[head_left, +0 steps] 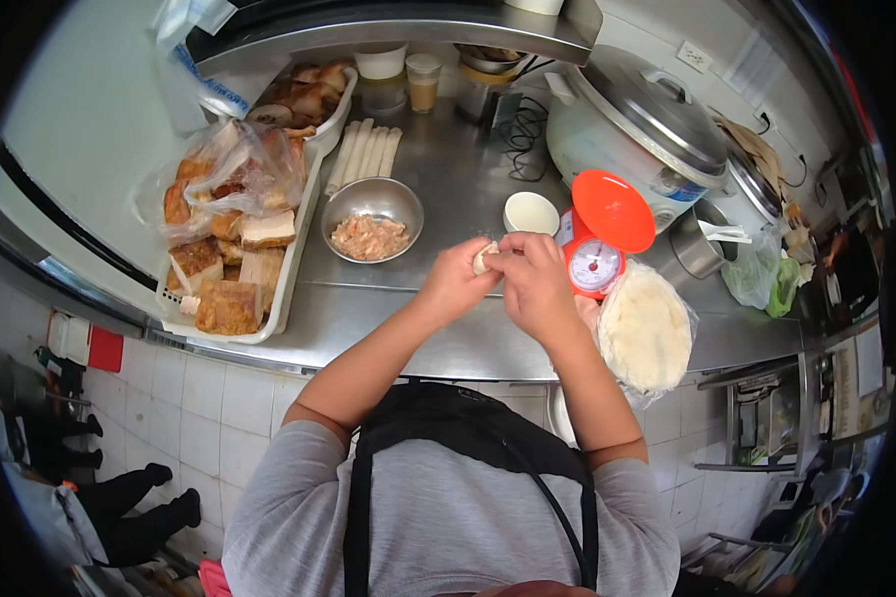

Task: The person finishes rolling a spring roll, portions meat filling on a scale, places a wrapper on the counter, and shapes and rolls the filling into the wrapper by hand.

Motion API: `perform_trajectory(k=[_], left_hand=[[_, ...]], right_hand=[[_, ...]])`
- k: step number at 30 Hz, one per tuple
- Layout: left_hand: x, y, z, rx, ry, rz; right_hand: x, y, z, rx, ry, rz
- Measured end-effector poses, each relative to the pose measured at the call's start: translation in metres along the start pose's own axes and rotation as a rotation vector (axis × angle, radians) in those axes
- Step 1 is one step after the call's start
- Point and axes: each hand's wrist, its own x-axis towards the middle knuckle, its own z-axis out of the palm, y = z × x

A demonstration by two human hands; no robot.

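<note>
On the left of the worktop (438, 338), a white tray (300, 244) bears browned chunks of meat (229, 305), partly under a clear plastic bag (234, 174); behind it, another tray holds more browned meat (314, 98); a cup (423, 88) with a brown liquid stands below a metal shelf (398, 36); to the right, a large pot (597, 154) wears its lid (652, 95), near a wall socket (694, 57); on the tiled floor (199, 393), another person's dark-trousered legs (134, 507) show.
</note>
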Motion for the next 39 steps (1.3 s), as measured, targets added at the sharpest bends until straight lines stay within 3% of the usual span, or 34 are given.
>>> perform_trajectory(k=[6, 9, 12, 15, 19, 21, 25, 31, 34, 39], left_hand=[[-0.002, 0.012, -0.004, 0.117, -0.040, 0.016], [-0.004, 0.010, -0.007, 0.204, -0.033, 0.012], [-0.004, 0.006, -0.006, 0.201, -0.017, 0.010], [-0.003, 0.004, -0.007, 0.040, -0.083, -0.009], [0.002, 0.017, -0.023, -0.149, -0.455, -0.147], [0.004, 0.017, -0.026, -0.131, -0.539, -0.076], [0.005, 0.025, -0.031, 0.009, -0.624, -0.003], [-0.001, 0.022, -0.028, 0.061, -0.431, 0.175], [-0.003, 0.035, -0.026, -0.113, -0.381, -0.037], [-0.003, 0.037, -0.025, -0.186, -0.359, 0.024]], right_hand=[[0.014, 0.002, -0.002, 0.691, -0.106, 0.585], [0.018, -0.002, -0.004, 0.523, -0.179, 0.654], [0.009, -0.004, 0.006, 0.155, -0.027, 0.252], [0.008, -0.005, 0.004, 0.095, 0.002, 0.070], [0.022, -0.003, -0.020, 0.429, -0.254, 0.241], [0.030, -0.006, -0.029, 0.505, -0.320, 0.339], [0.028, 0.002, -0.034, 0.408, -0.437, 0.210], [0.004, -0.001, -0.020, 0.237, -0.145, 0.040], [0.001, -0.005, -0.021, 0.136, -0.092, -0.005], [-0.007, -0.003, -0.010, 0.045, -0.043, -0.007]])
